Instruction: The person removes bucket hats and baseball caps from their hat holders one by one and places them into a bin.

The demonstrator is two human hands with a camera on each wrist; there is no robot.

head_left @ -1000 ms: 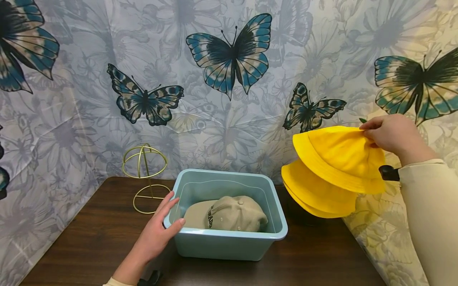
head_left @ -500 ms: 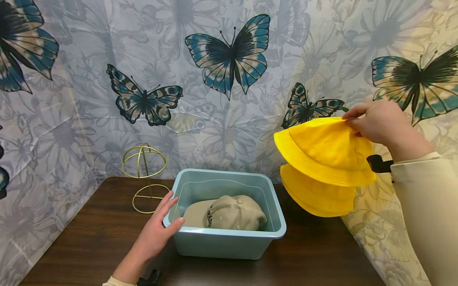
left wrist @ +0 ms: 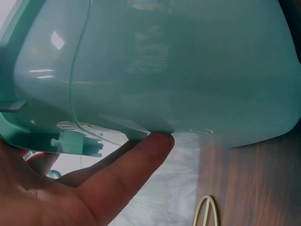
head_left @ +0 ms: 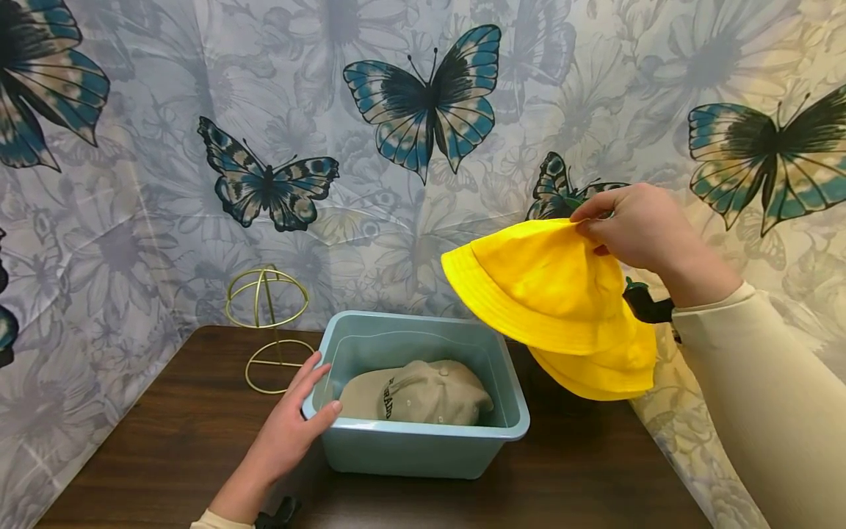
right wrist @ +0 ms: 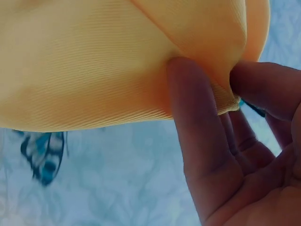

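Above and right of the bin (head_left: 403,452), the right hand (head_left: 644,231) pinches the hat (head_left: 535,286) by its crown, probably so the brim hangs free; a second hat (head_left: 611,373) shows behind. The left hand (head_left: 287,430), fingers spread, touches the bin's left rim, apparently steadying it.

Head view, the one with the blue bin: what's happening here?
A person's right hand pinches a yellow hat by its crown, holding it in the air above the table. The left hand touches the left rim of the blue bin, which has a beige cap inside. Another yellow hat shows partly behind the held one; what supports it is hidden.
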